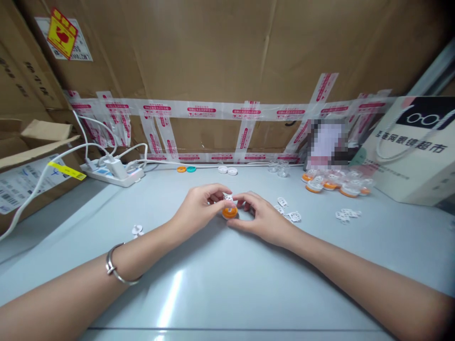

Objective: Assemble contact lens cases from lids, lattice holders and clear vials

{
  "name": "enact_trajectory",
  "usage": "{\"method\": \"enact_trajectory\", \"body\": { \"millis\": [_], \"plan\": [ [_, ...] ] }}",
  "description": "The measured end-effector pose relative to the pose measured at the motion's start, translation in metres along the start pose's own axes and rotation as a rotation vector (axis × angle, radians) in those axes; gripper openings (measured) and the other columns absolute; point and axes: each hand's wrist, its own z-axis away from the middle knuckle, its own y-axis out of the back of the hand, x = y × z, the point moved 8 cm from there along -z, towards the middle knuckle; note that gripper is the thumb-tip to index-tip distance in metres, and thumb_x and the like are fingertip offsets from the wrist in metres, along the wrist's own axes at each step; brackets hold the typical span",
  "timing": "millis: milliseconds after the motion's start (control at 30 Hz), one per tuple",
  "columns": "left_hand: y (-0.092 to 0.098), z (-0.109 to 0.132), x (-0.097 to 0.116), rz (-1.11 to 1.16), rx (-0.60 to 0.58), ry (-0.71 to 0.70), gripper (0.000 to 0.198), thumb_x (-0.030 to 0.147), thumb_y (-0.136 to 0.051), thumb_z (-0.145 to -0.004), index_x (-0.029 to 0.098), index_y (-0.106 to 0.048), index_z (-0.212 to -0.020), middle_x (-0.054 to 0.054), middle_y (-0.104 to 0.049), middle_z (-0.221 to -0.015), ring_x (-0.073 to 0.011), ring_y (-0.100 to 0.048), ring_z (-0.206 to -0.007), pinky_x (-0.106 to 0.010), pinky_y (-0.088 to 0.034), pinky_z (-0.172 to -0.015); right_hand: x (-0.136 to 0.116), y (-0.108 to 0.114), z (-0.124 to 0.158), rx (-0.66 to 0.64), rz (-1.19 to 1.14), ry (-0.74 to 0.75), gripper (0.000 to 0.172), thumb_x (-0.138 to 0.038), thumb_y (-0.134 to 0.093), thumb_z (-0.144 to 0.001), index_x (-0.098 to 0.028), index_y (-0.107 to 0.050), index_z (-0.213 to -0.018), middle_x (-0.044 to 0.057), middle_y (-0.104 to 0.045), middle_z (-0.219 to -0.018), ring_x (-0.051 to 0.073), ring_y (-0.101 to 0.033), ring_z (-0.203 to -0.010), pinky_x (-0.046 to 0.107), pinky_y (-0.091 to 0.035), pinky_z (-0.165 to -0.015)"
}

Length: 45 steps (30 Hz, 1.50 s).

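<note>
My left hand (199, 208) pinches a small white openwork plastic piece (228, 197) between thumb and fingers. Just below that piece is an orange round plastic disc (229, 214), close to the tabletop. My right hand (263, 218) is curled around the disc's right side, its thumb at the lower edge and its index finger near the white piece. Fingers partly cover both parts, so how they join is hard to see. Loose white plastic pieces (294, 217) lie just right of my right hand. Beyond my left forearm sits a small white part (137, 230).
Several clear-topped orange discs (330, 182) cluster at the back right, before a paper bag (408, 156). More white pieces (348, 215) lie right. Along the back are clear parts (282, 170), white rings (227, 170) and orange and teal discs (186, 169). A power strip (117, 174) stands left.
</note>
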Motion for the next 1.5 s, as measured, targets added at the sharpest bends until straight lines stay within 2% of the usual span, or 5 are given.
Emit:
{"method": "enact_trajectory", "body": {
  "millis": [200,533,767,1100,1500],
  "plan": [
    [-0.004,-0.001,-0.004,-0.123,-0.012,-0.062,0.011,0.027,-0.061,-0.076,0.019,-0.066,-0.082,0.002,-0.066,-0.072,-0.0116,-0.060,-0.067,-0.021,-0.045,-0.064,-0.004,-0.004,-0.001,-0.001,0.060,0.040,0.025,-0.034,-0.062,-0.073,-0.024,-0.064,-0.095,0.002,-0.054,-0.083,0.016,-0.051,-0.080,0.029,-0.040,-0.073],
    [-0.007,-0.002,0.005,-0.318,-0.016,-0.208,0.008,0.025,-0.064,-0.077,0.017,-0.065,-0.079,0.000,-0.069,-0.075,-0.0132,-0.062,-0.069,-0.027,-0.043,-0.073,-0.002,-0.003,-0.002,0.019,0.044,0.044,0.025,-0.035,-0.064,-0.072,-0.023,-0.067,-0.093,0.002,-0.054,-0.080,0.015,-0.051,-0.075,0.028,-0.039,-0.068],
    [-0.010,-0.002,0.009,-0.325,-0.122,-0.200,0.016,0.019,-0.056,-0.082,0.019,-0.066,-0.094,-0.002,-0.069,-0.087,-0.0156,-0.063,-0.079,-0.027,-0.047,-0.072,-0.004,-0.003,-0.001,0.013,0.032,0.075,0.022,-0.034,-0.062,-0.074,-0.023,-0.067,-0.093,0.002,-0.054,-0.080,0.015,-0.052,-0.075,0.027,-0.040,-0.068],
    [-0.016,0.002,0.020,-0.501,-0.108,-0.284,0.010,0.013,-0.056,-0.080,0.017,-0.064,-0.084,-0.001,-0.067,-0.076,-0.0156,-0.061,-0.072,-0.029,-0.045,-0.072,-0.010,-0.004,0.001,0.024,0.071,0.118,0.017,-0.030,-0.059,-0.077,-0.022,-0.067,-0.089,0.002,-0.054,-0.077,0.015,-0.051,-0.073,0.026,-0.039,-0.066],
    [-0.017,0.006,0.018,-0.479,-0.127,-0.266,0.008,0.014,-0.054,-0.081,0.017,-0.061,-0.081,-0.001,-0.068,-0.080,-0.0154,-0.061,-0.074,-0.032,-0.043,-0.078,-0.009,-0.003,0.001,0.049,0.049,0.115,0.018,-0.031,-0.061,-0.075,-0.022,-0.067,-0.089,0.002,-0.054,-0.076,0.015,-0.051,-0.071,0.026,-0.040,-0.066]
  ]
}}
